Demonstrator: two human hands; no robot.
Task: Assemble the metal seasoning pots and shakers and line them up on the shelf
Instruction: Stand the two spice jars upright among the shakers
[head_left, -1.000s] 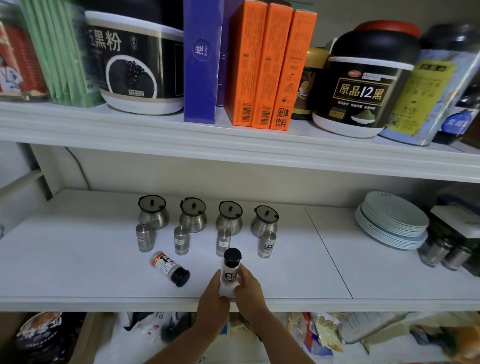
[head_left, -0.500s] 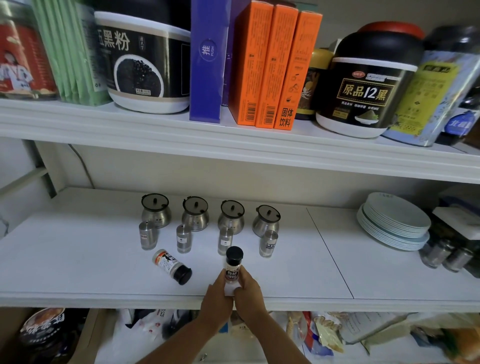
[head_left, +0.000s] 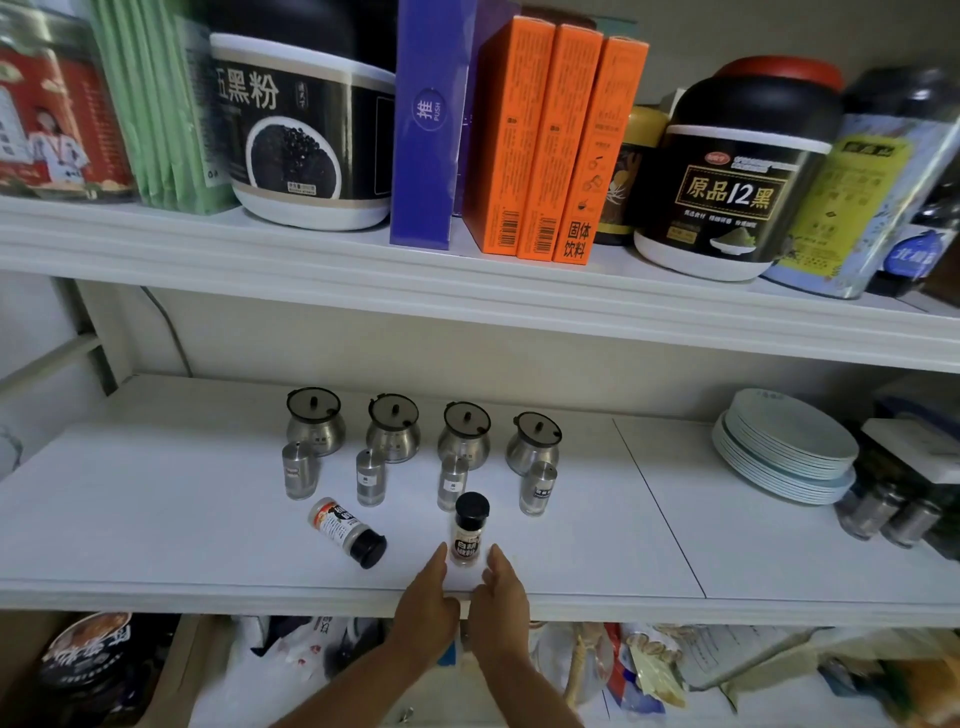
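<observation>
On the white shelf (head_left: 156, 519), two rows running nine to three. At the back, four squat round-bellied steel pots (head_left: 315, 423) with dark knobbed lids, all upright. In front, four slim brushed-steel shakers (head_left: 300, 470), long axes vertical, each with a small label. At seven o'clock from the second shaker, toppled: a clear plastic spice bottle (head_left: 345, 530), long axis slanting, black cap toward four o'clock. Right of it, upright near the front edge, a second clear bottle (head_left: 470, 527), black cap up, dark label facing out. At its base, left hand (head_left: 426, 592) and right hand (head_left: 498, 590), fingers loose and apart, flanking the bottle; touching or not, cannot tell. Far at three o'clock, stacked pale plates (head_left: 784, 447).
</observation>
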